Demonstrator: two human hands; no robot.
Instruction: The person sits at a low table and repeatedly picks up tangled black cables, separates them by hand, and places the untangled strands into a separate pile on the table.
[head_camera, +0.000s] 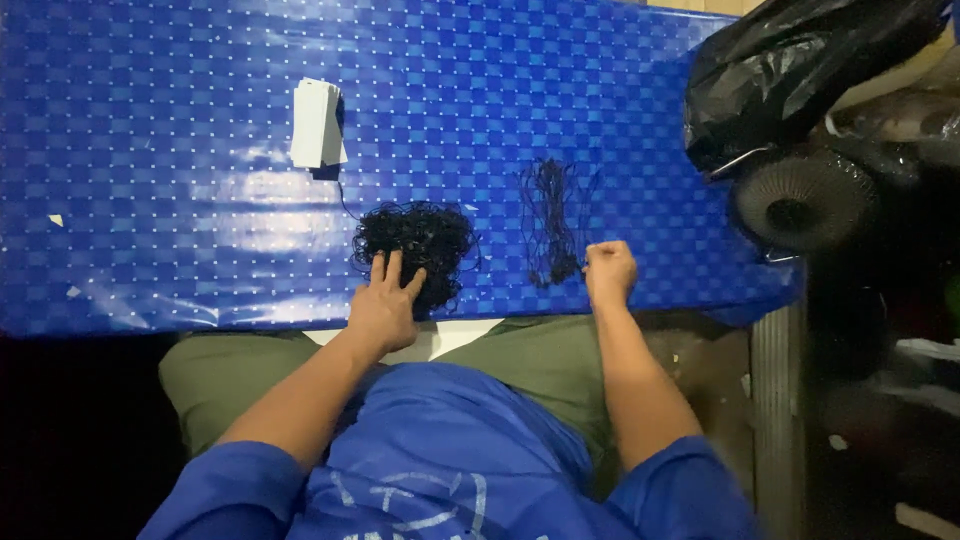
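Observation:
A tangled heap of thin black strings (418, 245) lies near the front edge of the blue checkered table cover (150, 150). My left hand (384, 303) rests flat on the heap's near side with its fingers spread. To the right lies a straight bundle of black strings (552, 220), laid out lengthwise. My right hand (609, 271) is curled shut beside the bundle's near end, seemingly pinching its tips. A stack of white cards (317, 124) stands farther back on the left, with a thin black string trailing from it toward the heap.
A black plastic bag (790, 70) and a round dark fan-like object (800, 205) sit off the table's right end. Small paper scraps (56, 220) dot the left part of the cover. My knees in green trousers (230, 365) are under the front edge.

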